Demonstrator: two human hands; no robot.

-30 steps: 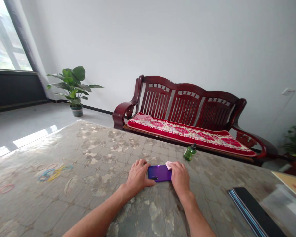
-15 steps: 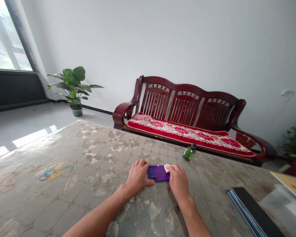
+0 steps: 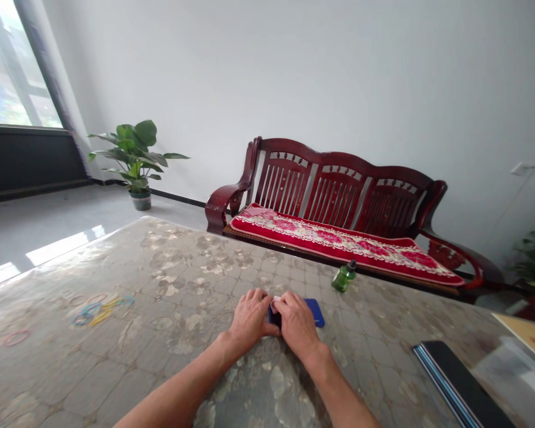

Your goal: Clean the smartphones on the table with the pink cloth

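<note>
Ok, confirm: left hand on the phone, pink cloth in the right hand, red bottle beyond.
The bottle is green, not red, as the head view shows. The left hand is on the phone and the right hand holds the pink cloth.

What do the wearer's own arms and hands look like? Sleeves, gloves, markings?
Left hand and right hand: both bare, no gloves. Both forearms are bare to the picture's edge, tapering to the wrists; no sleeve, watch or cable shows. No rings or markings that I can make out.
</note>
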